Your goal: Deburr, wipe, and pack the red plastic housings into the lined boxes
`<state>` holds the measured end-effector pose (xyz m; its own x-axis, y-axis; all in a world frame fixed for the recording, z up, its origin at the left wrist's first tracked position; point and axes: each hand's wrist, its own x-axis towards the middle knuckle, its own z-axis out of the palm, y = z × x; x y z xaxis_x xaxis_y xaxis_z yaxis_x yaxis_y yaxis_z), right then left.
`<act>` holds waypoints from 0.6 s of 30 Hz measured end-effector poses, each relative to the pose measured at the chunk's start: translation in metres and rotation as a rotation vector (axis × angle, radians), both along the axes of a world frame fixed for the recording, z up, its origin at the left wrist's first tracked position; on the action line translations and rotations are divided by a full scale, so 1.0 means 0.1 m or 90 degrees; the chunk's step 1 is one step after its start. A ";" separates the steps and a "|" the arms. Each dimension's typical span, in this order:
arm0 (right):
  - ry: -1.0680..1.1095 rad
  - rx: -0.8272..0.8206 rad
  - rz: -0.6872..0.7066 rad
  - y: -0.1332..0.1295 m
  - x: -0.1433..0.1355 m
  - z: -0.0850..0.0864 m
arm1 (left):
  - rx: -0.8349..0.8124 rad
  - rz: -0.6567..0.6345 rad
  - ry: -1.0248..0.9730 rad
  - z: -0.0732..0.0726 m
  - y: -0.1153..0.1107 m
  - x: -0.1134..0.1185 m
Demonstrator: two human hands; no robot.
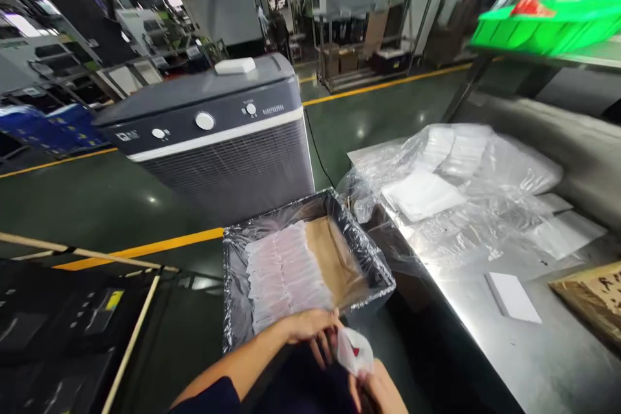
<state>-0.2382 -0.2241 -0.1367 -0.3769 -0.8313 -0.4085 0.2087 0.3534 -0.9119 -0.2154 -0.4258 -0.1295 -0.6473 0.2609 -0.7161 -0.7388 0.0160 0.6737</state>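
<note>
A small white wrapped packet (355, 350), with a bit of red showing, is between my two hands at the bottom centre. My left hand (317, 330) pinches its upper left edge, over the near rim of a box. My right hand (373, 388) grips its lower end. The box (381, 272) is lined with clear plastic film. Inside it, on the left, lie rows of white wrapped packets (286, 272); brown cardboard (334, 259) shows on the right.
A steel table (466, 284) on the right bears plastic bags (509, 162), white sheets (422, 194) and a white block (513, 297). A large grey air cooler (242, 162) stands behind the box. Black crates (43, 336) are at lower left, a green bin (543, 29) upper right.
</note>
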 end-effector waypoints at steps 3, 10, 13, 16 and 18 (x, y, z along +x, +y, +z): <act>0.148 0.034 0.059 -0.23 -0.14 0.33 | 0.161 0.008 -0.142 -0.02 -0.17 -0.05; 0.420 0.240 0.347 -1.06 -0.25 0.46 | 0.227 0.071 -0.261 -0.10 -0.55 -0.18; 0.417 0.261 0.419 -1.28 -0.33 0.43 | 0.126 0.033 -0.176 -0.03 -0.69 -0.27; 0.379 0.240 0.431 -1.36 -0.44 0.37 | -0.108 -0.098 -0.075 -0.09 -0.90 -0.39; 0.349 0.226 0.378 -1.30 -0.49 0.28 | -0.221 -0.155 -0.054 -0.26 -1.09 -0.56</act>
